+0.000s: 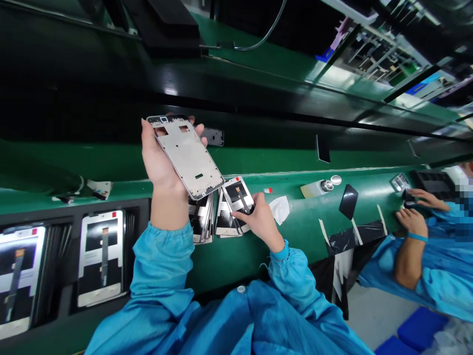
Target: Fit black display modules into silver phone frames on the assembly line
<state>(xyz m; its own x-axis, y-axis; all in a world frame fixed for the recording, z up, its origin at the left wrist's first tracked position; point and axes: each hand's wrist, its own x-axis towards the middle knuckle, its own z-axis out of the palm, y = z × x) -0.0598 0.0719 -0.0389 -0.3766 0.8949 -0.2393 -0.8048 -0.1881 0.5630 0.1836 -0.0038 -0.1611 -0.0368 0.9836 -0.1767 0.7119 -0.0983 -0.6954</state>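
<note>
My left hand [162, 160] is raised over the bench, its fingers curled round the edges of a phone frame [190, 158]. The frame is tilted, its pale metal face with cut-outs turned toward me. Lower and to the right, my right hand [258, 219] has thumb and fingers closed on the edges of a phone screen panel [238, 195]. This panel is white-edged, with a red tab and a flex cable, and lies on a fanned stack of similar panels. Another fanned stack of panels [201, 217] rests beside it, partly under the raised frame.
A dark tray [144, 217] at left holds rows of screen panels [101, 256]. A white cloth [280, 209], a bottle [316, 188] with a metal top and a dark panel [348, 202] lie to the right. A co-worker's hands [414, 219] work at far right.
</note>
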